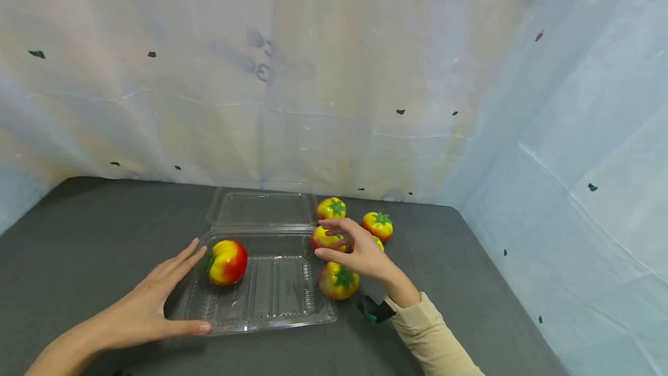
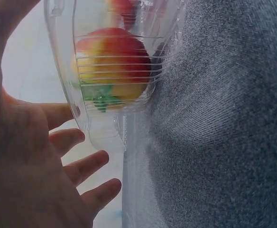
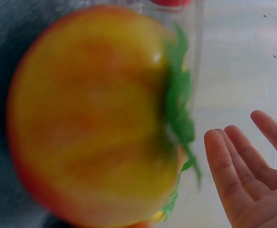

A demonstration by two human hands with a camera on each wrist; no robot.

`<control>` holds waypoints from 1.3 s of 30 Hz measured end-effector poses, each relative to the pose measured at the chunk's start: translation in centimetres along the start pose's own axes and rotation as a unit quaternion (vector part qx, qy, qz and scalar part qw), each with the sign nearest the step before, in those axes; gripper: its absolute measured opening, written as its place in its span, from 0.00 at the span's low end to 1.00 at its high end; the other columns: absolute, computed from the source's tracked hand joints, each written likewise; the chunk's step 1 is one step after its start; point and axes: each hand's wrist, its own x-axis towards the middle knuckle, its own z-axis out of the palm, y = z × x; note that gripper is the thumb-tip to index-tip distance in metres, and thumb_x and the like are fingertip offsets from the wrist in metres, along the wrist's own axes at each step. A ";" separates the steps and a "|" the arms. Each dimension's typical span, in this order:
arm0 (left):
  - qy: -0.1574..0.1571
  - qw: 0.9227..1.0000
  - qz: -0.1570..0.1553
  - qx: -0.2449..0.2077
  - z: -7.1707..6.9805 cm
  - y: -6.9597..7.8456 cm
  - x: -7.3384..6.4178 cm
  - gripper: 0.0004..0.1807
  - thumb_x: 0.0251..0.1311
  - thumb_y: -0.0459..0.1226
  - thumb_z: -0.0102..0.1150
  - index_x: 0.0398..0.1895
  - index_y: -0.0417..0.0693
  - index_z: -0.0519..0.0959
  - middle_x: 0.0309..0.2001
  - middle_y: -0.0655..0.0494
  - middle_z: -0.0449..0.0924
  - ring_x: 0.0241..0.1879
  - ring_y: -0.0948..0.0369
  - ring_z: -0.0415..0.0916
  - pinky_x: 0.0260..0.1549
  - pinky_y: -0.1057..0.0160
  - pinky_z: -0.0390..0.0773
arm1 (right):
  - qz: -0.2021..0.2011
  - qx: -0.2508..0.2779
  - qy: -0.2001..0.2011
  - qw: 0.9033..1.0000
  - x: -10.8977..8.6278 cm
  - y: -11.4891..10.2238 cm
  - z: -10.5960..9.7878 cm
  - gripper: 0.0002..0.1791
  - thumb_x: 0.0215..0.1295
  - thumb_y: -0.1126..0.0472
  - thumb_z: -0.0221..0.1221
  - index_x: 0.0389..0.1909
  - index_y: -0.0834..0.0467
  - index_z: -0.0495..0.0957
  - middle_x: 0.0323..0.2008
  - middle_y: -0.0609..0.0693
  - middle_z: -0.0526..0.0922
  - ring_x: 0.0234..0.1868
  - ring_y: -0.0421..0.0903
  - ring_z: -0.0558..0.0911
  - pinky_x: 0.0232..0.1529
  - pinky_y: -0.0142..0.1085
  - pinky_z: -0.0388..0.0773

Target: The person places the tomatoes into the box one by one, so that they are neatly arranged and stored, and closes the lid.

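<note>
A clear plastic clamshell box lies with its lid folded back. One red-and-yellow tomato with a green leafy top sits in its left part. My left hand is spread at the box's left side, thumb by the front left corner; in the left wrist view its fingers are apart beside the clear wall. My right hand hovers over a group of similar tomatoes right of the box, fingers loosely bent and holding nothing. Closest to the right wrist camera is a large tomato, with the hand's fingers apart from it.
Several tomatoes cluster at the box's right side, among them a front one, a back one and a far right one. A dark grey cloth covers the table. Pale plastic sheeting hangs behind and at the right.
</note>
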 end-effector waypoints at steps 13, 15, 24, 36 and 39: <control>0.002 1.000 -0.001 0.005 0.1 0.0 -0.1 0.62 0.43 0.53 0.73 0.77 0.58 0.43 0.78 0.50 0.37 0.64 0.35 0.54 0.40 0.26 0.65 | -0.019 -0.020 0.002 1.000 -1.4 2.6 -0.5 0.25 0.63 0.58 0.63 0.59 0.62 0.72 0.56 0.57 0.77 0.53 0.58 0.78 0.50 0.49 0.78; 0.001 1.000 -0.003 0.006 0.0 0.0 -0.2 0.62 0.43 0.53 0.73 0.77 0.59 0.43 0.78 0.50 0.37 0.64 0.35 0.54 0.40 0.25 0.65 | -0.022 -0.018 0.000 1.000 -1.6 2.8 -0.5 0.25 0.63 0.59 0.63 0.59 0.62 0.72 0.57 0.57 0.77 0.53 0.58 0.78 0.50 0.49 0.78; 0.004 1.000 0.002 0.008 -0.1 -0.1 -0.2 0.61 0.43 0.53 0.73 0.77 0.58 0.44 0.78 0.51 0.37 0.64 0.35 0.54 0.40 0.26 0.65 | -0.034 -0.005 0.004 0.999 -2.0 3.6 -0.3 0.24 0.62 0.67 0.62 0.59 0.65 0.72 0.57 0.61 0.76 0.52 0.60 0.78 0.49 0.52 0.78; -0.002 1.000 -0.002 0.000 -0.1 0.1 -0.2 0.61 0.44 0.53 0.72 0.77 0.60 0.42 0.78 0.51 0.36 0.65 0.35 0.53 0.40 0.26 0.65 | -0.029 -0.023 0.000 0.999 -3.4 4.7 -0.1 0.20 0.64 0.58 0.62 0.55 0.58 0.76 0.53 0.54 0.80 0.53 0.54 0.80 0.53 0.42 0.78; -0.003 1.000 -0.002 -0.001 -0.1 0.1 -0.2 0.61 0.44 0.53 0.72 0.77 0.60 0.42 0.78 0.52 0.35 0.65 0.35 0.53 0.40 0.26 0.65 | -0.030 -0.022 -0.008 0.999 -3.7 4.8 -0.1 0.22 0.63 0.56 0.63 0.56 0.57 0.75 0.53 0.53 0.80 0.53 0.50 0.80 0.54 0.38 0.77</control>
